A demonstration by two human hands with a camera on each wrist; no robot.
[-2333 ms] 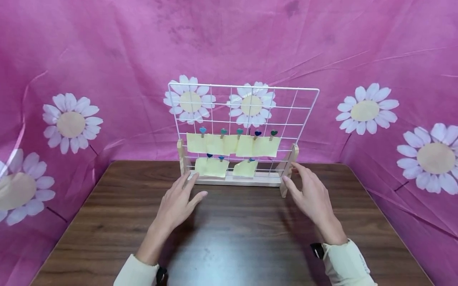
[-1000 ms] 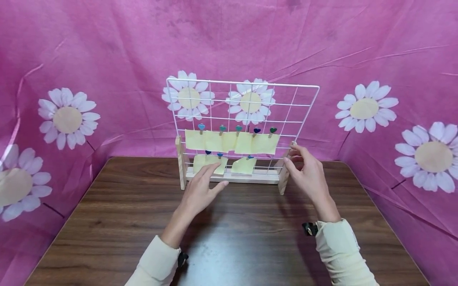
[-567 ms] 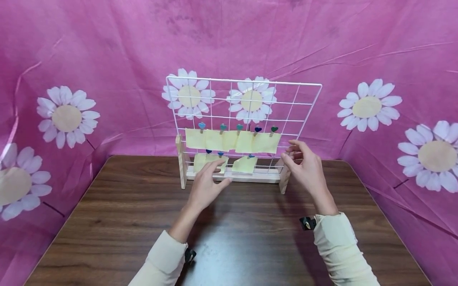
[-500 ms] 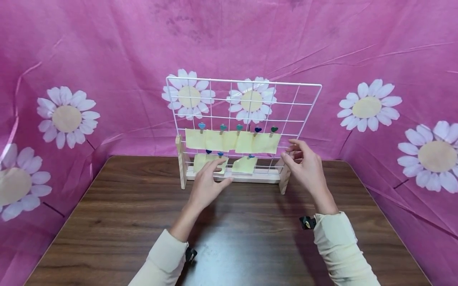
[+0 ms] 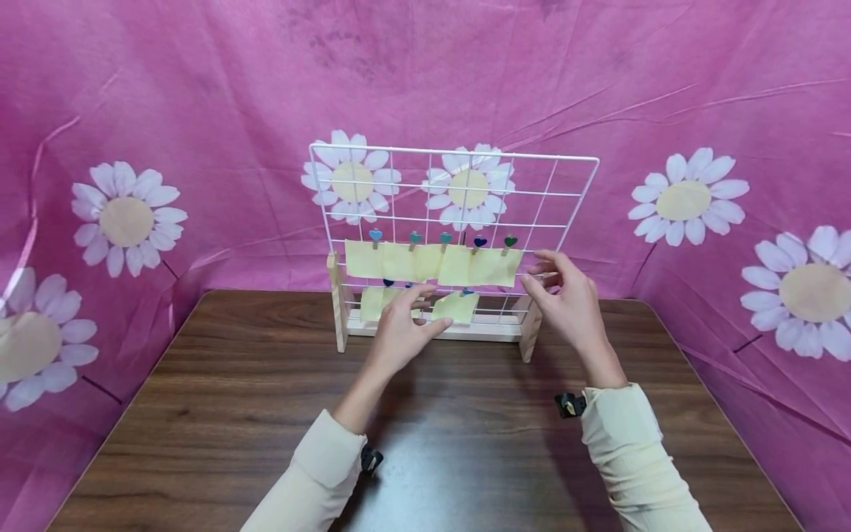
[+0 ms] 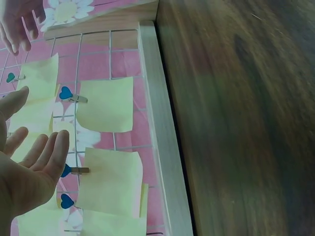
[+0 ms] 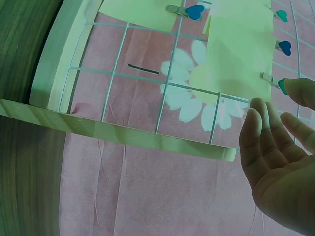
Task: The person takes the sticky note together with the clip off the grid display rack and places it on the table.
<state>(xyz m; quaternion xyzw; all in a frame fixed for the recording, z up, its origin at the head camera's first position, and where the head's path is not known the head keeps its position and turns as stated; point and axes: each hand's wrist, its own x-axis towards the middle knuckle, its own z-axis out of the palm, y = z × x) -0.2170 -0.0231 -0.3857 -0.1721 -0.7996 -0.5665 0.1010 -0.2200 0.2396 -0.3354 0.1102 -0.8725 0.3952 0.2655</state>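
Observation:
A white wire grid (image 5: pixel 488 188) stands upright in a wooden stand (image 5: pixel 530 332). Yellow sticky notes (image 5: pixel 364 260) hang on it in two rows, held by small clothespins with heart tops, such as a dark green clothespin (image 5: pixel 510 242) at the upper right. My left hand (image 5: pixel 402 332) hovers in front of the lower row, fingers spread and loosely bent, holding nothing; it hides part of a lower note. Near the stand's right post is my right hand (image 5: pixel 573 307), thumb and fingers apart. In the right wrist view the thumb overlaps a green clothespin (image 7: pixel 282 86); contact cannot be told.
The stand sits toward the back of a brown wooden table (image 5: pixel 219 414). Behind and on both sides hangs a pink cloth (image 5: pixel 226 111) printed with white daisies. A black wrist strap (image 5: pixel 570 404) shows at the right sleeve.
My left hand has moved right and upward, from the stand's left post to the lower notes. My right hand has risen a little along the right post. Notes and clothespins look unmoved.

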